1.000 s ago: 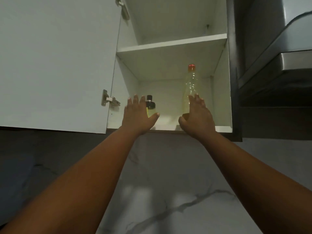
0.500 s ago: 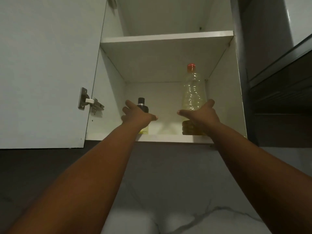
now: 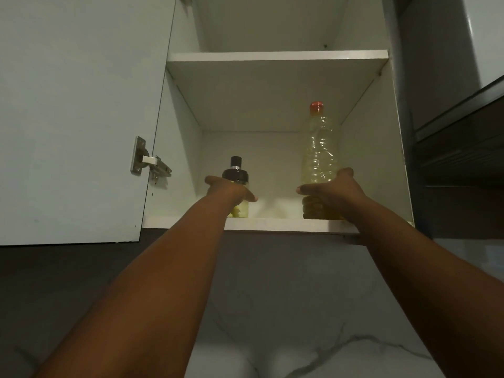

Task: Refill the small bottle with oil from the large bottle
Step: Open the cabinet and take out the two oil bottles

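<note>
So both arms are reaching up into the open cupboard and this is pretty clearly the fetching step, nothing is being poured yet. Using the bottom shelf (image 3: 272, 224) as the reference: the small bottle (image 3: 236, 174) with the dark cap is standing upright on the left part of that shelf, and the large bottle (image 3: 319, 148) with the red cap is standing upright on the right part, near the cupboard's right wall. They're well apart from each other.

The left hand (image 3: 230, 190) is wrapping around the small bottle just under its dark top, thumb sticking out to the right. The right hand (image 3: 331, 190) is gripping the large bottle low on its body, thumb on the left side, fingers going round the right. Both bottles look like they're still sitting on the shelf, though I can't tell for sure if either is lifting off.

The large one is looking mostly empty, with oil only near the bottom, so it should be light.

Next move, I'm guessing: lifting both clear of the shelf lip, keeping them upright, and bringing them down to a surface below before uncapping anything.
</note>
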